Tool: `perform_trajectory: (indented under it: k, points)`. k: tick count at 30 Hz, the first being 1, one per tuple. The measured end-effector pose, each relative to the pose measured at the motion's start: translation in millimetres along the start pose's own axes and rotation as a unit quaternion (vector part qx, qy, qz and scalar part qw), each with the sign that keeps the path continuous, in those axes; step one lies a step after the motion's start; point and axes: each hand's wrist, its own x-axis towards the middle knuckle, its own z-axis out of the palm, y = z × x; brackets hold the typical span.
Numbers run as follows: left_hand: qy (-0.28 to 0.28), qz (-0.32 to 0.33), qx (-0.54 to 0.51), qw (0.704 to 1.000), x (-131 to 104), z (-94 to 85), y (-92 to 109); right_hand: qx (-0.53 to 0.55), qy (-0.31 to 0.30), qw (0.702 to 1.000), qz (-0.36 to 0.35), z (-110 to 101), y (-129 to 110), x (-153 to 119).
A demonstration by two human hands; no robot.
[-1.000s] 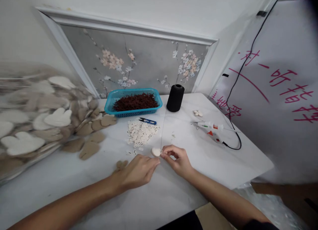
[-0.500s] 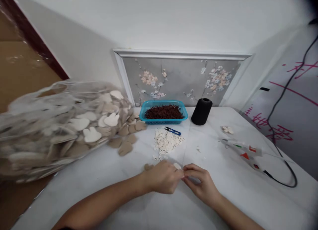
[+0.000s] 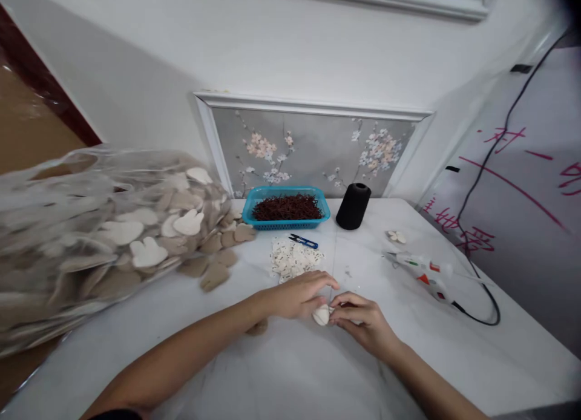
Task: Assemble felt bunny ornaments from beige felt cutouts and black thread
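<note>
Fingers of our right hand (image 3: 363,323) pinch the edge of a rounded white piece (image 3: 321,315), on the near side of the blue basket (image 3: 290,225); our left hand (image 3: 288,297) spreads its fingers from the thumb beside it. We judge this close positioning, the soft, felt-like piece calling for a light grip. Wiry dark-red strands (image 3: 287,208) fill the basket; before it we see blue snips (image 3: 305,241) and flat white tags (image 3: 293,261), rightward a matte black cone (image 3: 353,208), leftward rabbit-head shapes (image 3: 147,253) in filmy plastic.
</note>
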Motion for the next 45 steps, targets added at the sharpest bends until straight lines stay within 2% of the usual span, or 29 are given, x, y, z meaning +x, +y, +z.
perform_trajectory:
  k: [3,7,8,11,14,16,19,22,25,28,32,35,38,41,43,45]
  points:
    - [0.016,0.039,0.073,0.996,6,10.0,-8,-0.025,-0.037,0.999,0.022,-16,7,-8]
    - [-0.096,0.105,0.215,0.966,7,32.3,-12,-0.098,-0.080,0.991,0.040,-33,16,-21]
    - [-0.103,0.111,0.242,0.958,6,37.8,-11,-0.109,-0.079,0.990,0.040,-35,17,-23]
    - [-0.072,0.117,0.291,0.947,2,49.8,-6,-0.120,-0.069,0.990,0.031,-39,19,-22]
    - [-0.034,0.095,0.296,0.950,0,53.7,-1,-0.125,-0.078,0.989,0.015,-40,19,-19]
    - [-0.034,0.068,0.303,0.950,1,53.9,0,-0.140,-0.089,0.986,0.007,-40,20,-19]
    - [-0.091,0.046,0.309,0.946,4,53.9,0,-0.183,-0.072,0.980,0.014,-39,19,-22]
    - [-0.153,0.026,0.300,0.941,7,54.4,4,-0.220,-0.027,0.973,0.061,-33,11,-29]
    - [-0.198,0.007,0.306,0.931,12,55.5,13,-0.201,-0.017,0.974,0.100,-25,-1,-37]
    - [-0.218,-0.003,0.319,0.922,15,58.6,19,-0.154,-0.020,0.984,0.088,-20,-8,-42]
    - [-0.193,-0.008,0.323,0.927,13,66.6,18,-0.066,-0.014,0.995,0.068,-19,-9,-42]
    - [-0.159,0.008,0.319,0.934,9,70.2,14,-0.023,-0.011,0.995,0.091,-20,-8,-41]
    - [-0.143,0.009,0.276,0.950,9,58.4,13,-0.023,0.001,0.992,0.127,-19,-8,-39]
    - [-0.177,-0.029,0.193,0.965,15,23.9,8,-0.034,0.004,0.988,0.148,-18,-8,-37]
    - [-0.158,-0.127,0.219,0.955,20,-6.4,-3,-0.042,-0.003,0.988,0.146,-17,-9,-36]
    - [-0.111,-0.244,0.284,0.921,23,-35.7,-21,-0.047,-0.007,0.988,0.144,-17,-8,-36]
